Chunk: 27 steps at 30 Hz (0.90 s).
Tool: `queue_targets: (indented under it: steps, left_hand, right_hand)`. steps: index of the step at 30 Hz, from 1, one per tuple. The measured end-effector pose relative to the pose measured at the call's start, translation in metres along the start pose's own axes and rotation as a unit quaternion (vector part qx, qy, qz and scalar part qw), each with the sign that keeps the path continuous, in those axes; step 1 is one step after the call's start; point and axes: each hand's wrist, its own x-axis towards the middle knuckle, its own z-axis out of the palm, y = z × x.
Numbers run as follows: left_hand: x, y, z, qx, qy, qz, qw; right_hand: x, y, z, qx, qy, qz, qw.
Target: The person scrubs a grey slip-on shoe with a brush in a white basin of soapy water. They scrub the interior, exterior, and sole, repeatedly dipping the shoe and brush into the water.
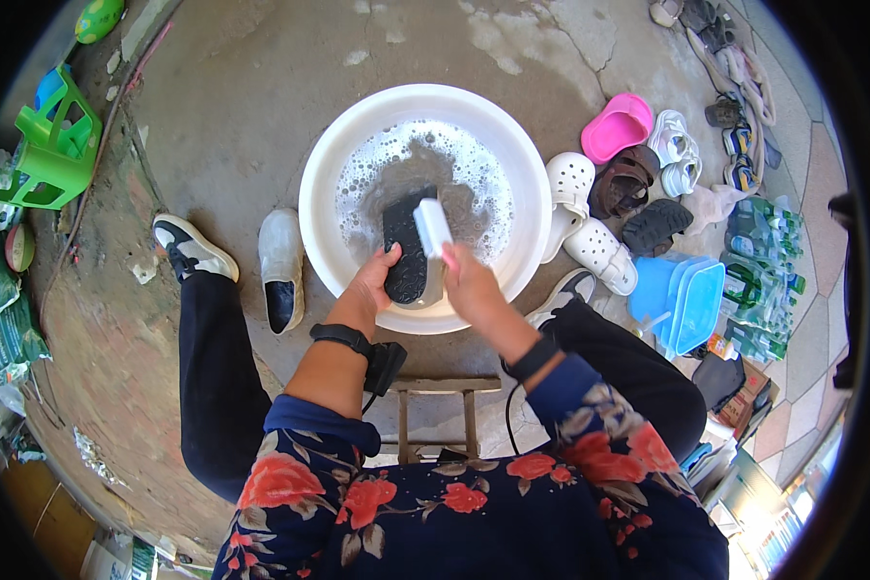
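In my left hand [372,280] is a shoe [404,268], its black patterned sole turned up and its pale side towards my right. My right hand [473,286] grips a white scrubbing brush [433,226], slightly blurred, over the right edge of that sole. Whether the bristles touch the sole I cannot tell. Both hands are above the near side of a large white basin [317,196]. Grey, soapy water [413,170] fills its lower part, with white suds round the edge. A light slip-on shoe [280,243] stands upright on the ground just left of the basin.
Right of the basin are white clogs [600,255], a pink clog [618,127], dark sandals [626,181], a blue bucket [699,304] and packed bottles [757,283]. A green plastic stool [61,156] lies far left. A wooden stool [446,385] shows below my forearms.
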Motion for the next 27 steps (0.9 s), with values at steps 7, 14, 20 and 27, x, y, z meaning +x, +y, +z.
queue_targets:
  steps: [7, 14, 20, 27]
  left_hand:
    - [0.002, 0.004, -0.004, -0.025, -0.015, -0.071, 0.997]
    - [-0.003, 0.006, -0.003, -0.016, -0.017, -0.073, 0.997]
    - [-0.01, 0.005, 0.001, -0.004, -0.026, -0.047, 0.999]
    - [-0.004, -0.009, 0.008, 0.072, 0.031, 0.082, 0.994]
  right_hand:
    - [0.007, -0.006, -0.002, 0.066, 0.047, 0.033, 0.996]
    - [-0.013, -0.007, -0.003, 0.074, -0.016, 0.02, 0.997]
    - [0.045, 0.005, 0.005, 0.013, 0.006, 0.046, 0.999]
    - [0.01, 0.002, -0.006, -0.097, -0.076, 0.037, 0.992]
